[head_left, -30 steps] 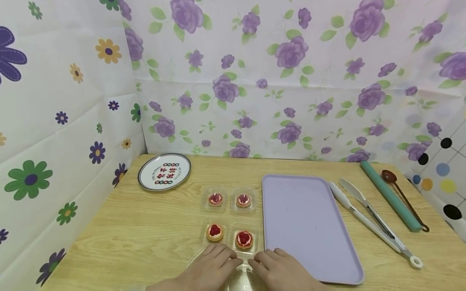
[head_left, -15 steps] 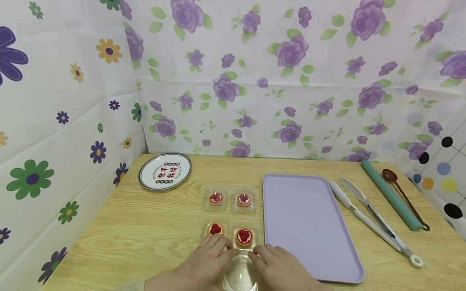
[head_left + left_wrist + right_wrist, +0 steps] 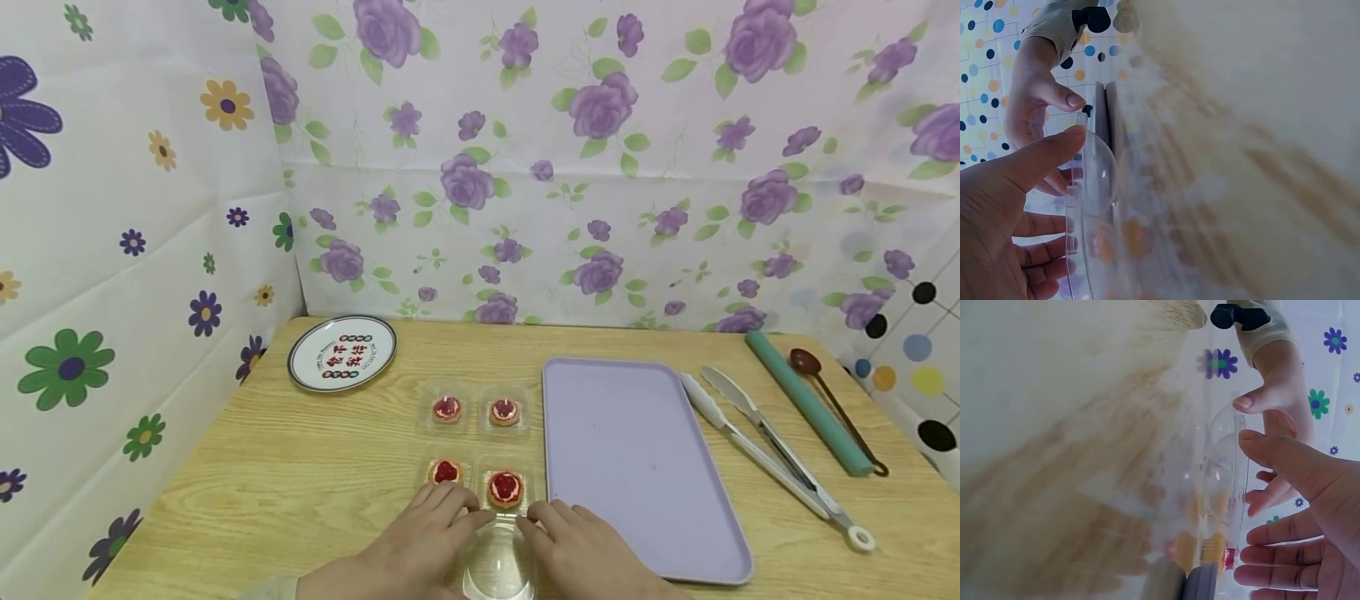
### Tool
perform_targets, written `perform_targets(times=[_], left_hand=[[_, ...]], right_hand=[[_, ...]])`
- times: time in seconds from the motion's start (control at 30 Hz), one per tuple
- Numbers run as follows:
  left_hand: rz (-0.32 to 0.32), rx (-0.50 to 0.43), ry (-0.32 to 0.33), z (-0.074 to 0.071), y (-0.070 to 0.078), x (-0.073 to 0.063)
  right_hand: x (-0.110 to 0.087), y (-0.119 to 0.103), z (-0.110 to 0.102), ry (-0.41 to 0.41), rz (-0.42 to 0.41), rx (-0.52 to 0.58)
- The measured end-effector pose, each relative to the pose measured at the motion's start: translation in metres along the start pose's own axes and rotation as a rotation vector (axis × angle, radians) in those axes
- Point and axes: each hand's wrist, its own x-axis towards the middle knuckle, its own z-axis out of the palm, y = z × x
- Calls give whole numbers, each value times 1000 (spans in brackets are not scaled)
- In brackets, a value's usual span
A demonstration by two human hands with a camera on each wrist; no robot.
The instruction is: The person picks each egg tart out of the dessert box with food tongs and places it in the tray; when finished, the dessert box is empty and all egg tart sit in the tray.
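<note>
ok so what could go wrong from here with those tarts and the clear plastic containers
Smearing: the front-right tart is uncovered, so folding the clear lid over it might smudge its red topping.
Bumping: in the head view the left hand partly overlaps the front-left tart, so a sideways move could knock it.
Slipping: the left hand and right hand touch the see-through plastic at its edge, which may flex or slide.
</note>
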Motion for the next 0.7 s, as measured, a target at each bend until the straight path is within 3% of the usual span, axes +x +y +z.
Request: perform_targets(times=[0.37,0.6,0.7], left_hand=[[-51,-56,-25,-17,-6,7],[-71,-101,2,-28,-22,14],[-105,-143,-21,-34,-30,16]], right_hand=[[2,9,-14,-41,8,90],[10,16,-37,-74,60,131],[15,20,-47,-77,80,127]])
